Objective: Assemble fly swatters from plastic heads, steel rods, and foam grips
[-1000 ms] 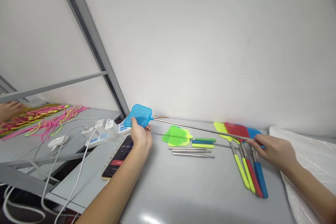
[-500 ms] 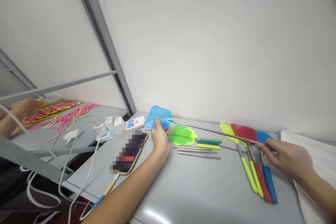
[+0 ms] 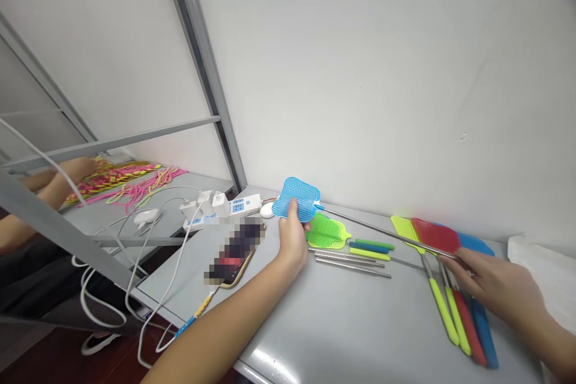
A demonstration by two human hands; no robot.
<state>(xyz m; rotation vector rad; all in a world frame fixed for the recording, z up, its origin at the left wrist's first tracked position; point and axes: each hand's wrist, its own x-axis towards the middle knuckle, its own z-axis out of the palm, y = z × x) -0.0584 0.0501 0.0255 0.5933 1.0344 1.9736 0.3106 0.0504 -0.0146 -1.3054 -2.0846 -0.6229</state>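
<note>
A blue fly swatter (image 3: 300, 192) with a long, extended metal rod is held between my two hands above the table. My left hand (image 3: 293, 237) grips its mesh head, thumb on top. At the other end, my right hand (image 3: 490, 276) is closed on the rod; its fingertips partly hide the rod's end. Under the rod lie green swatter heads (image 3: 327, 231), coloured handle grips (image 3: 369, 248) and several loose metal rods (image 3: 353, 264). Beside my right hand, assembled swatters with yellow-green handles (image 3: 441, 312), a red handle (image 3: 470, 330) and a blue handle (image 3: 485, 336) lie fanned out.
A phone (image 3: 238, 252) on a charging cable lies left of my forearm on the grey table (image 3: 360, 324). White plugs fill a power strip (image 3: 243, 205). Beyond a metal frame (image 3: 211, 72), another person's hands (image 3: 76, 171) work at pink and yellow cords (image 3: 144, 186). White sheeting (image 3: 540, 270) lies at right.
The view has shifted left, so everything appears farther right. Both hands keep hold of the blue swatter, whose rod now slopes down more steeply toward my right hand.
</note>
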